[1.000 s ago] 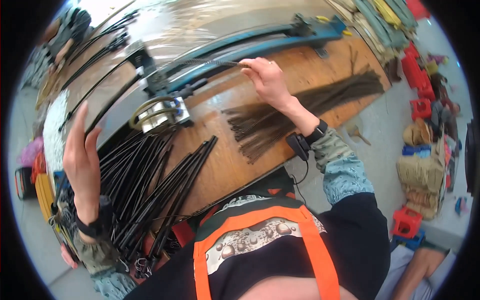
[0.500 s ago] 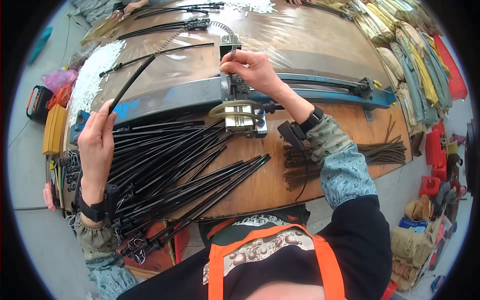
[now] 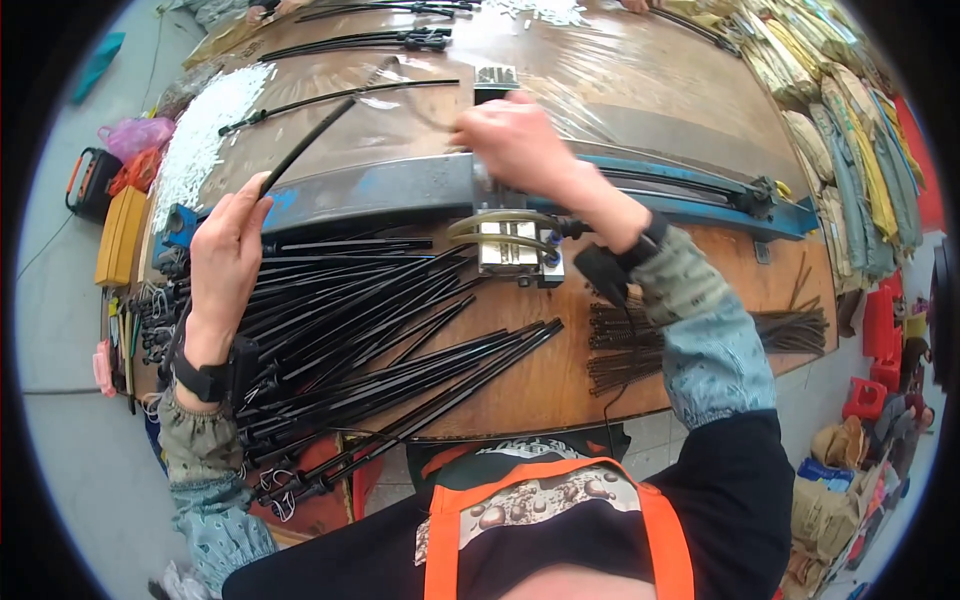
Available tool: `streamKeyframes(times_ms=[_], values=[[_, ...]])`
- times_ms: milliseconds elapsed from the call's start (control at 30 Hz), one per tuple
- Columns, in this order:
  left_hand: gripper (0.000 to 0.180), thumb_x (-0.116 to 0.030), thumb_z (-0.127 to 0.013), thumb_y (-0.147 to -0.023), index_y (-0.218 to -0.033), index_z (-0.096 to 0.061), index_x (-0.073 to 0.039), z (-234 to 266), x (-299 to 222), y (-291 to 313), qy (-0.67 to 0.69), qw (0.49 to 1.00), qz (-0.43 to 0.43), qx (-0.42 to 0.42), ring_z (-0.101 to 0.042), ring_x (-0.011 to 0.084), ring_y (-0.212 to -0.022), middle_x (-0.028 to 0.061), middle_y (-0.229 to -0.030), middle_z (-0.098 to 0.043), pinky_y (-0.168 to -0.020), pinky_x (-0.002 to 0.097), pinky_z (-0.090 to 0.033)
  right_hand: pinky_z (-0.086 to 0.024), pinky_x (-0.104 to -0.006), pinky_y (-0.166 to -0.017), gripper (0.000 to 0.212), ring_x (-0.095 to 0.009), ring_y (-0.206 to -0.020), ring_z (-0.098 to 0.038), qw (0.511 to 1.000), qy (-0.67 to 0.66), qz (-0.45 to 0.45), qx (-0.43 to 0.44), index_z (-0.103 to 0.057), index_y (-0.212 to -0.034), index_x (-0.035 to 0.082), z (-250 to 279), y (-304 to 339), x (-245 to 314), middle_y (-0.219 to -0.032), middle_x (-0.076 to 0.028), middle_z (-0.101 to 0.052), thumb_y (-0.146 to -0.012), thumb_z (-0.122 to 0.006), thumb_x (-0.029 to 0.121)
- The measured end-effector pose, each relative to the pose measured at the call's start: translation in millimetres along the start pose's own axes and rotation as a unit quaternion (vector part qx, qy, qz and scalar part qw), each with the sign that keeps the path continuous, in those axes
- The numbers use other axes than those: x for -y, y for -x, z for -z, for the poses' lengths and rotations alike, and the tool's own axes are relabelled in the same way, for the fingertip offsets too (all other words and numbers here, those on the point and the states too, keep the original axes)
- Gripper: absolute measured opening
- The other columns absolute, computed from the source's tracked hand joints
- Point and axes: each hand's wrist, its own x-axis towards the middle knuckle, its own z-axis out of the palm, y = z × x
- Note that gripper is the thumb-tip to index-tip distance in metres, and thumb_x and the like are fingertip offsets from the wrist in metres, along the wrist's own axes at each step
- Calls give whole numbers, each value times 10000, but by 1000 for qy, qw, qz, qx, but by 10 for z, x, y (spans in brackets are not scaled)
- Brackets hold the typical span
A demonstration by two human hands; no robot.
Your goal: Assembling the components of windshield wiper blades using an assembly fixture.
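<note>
A black tube (image 3: 308, 147) sits gripped in the left hand (image 3: 228, 255) above the worktop (image 3: 540, 385) while the right hand (image 3: 520, 145), well apart, clamps a blurred spring (image 3: 415, 108) arching toward the tube's tip, apparently for threading in, so the next move calls for steady aim and gentle pushing.

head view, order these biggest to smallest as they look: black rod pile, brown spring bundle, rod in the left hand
1. Black rod pile
2. Brown spring bundle, partly behind the right sleeve
3. Rod in the left hand
</note>
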Motion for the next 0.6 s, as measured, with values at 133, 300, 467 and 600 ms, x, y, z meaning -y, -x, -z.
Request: streamKeyframes(times_ms=[133,300,467,600], values=[[283,-114,-624,-935,-1217,-648,-103,-149,132,-58,-8,1000,-6,21,-637,330,-757,160,-869,-647,-640,390,-497,-424,-363,-796,42,-231,-817,-650,993,107,-48,-6,-636,-874,119,538,776,-489,-852,-35,-687,-851,-669,105],[219,-180,-638,-913,-1128,-674,-172,-815,-246,-357,-45,988,-136,62,-634,322,-736,113,-806,-595,-602,409,-505,-415,-391,-896,35,-285,-892,-617,982,150,-113,-23,-651,-916,75,1130,1534,-667,-860,-74,-671,-891,-627,83],[132,-217,-615,-935,-917,-600,-87,-1384,-521,-626,15,979,-197,52,-629,314,-727,98,-769,-589,-613,420,-510,-425,-377,-870,80,-284,-862,-591,975,143,-170,-30,-625,-918,40,1164,1725,-693,-853,-93,-634,-934,-602,115],[191,-244,-621,-934,-864,-588,-69,-1388,-524,-606,41,981,-185,39,-623,323,-724,105,-757,-583,-623,429,-506,-425,-372,-873,98,-277,-850,-587,975,114,-187,-42,-623,-924,38,1029,1707,-720,-839,-92,-624,-942,-607,133]])
